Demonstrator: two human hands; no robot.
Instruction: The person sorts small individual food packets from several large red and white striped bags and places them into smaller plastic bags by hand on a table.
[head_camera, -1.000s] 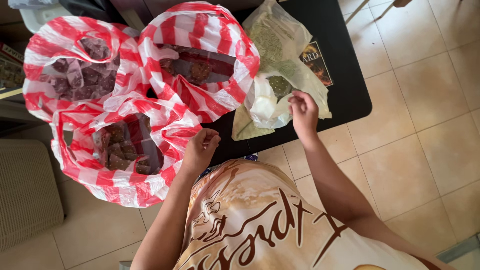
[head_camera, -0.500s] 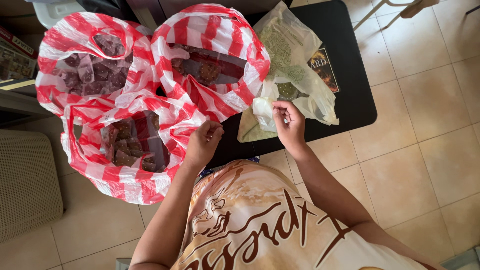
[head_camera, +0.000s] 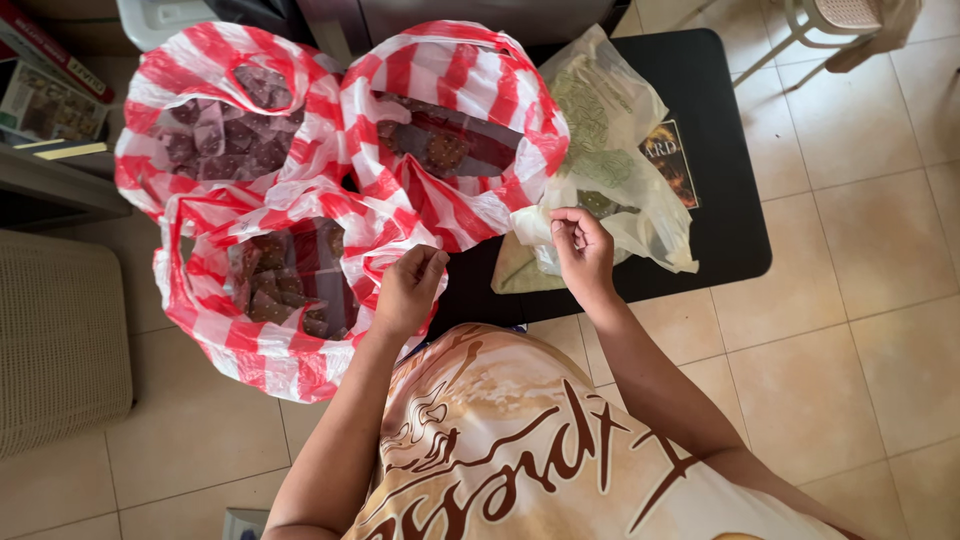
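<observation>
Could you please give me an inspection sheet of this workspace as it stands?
Surface: black table, mostly covered.
Job's things: translucent plastic bag; three red-and-white striped bags of brown packets.
Clutter: dark printed card under the translucent bag.
Hands: left hand on the edge of the nearest striped bag; right hand pinching the translucent bag's edge.
Cables: nothing seen.
Surroundings: beige tiled floor, white chair, woven stool.
</observation>
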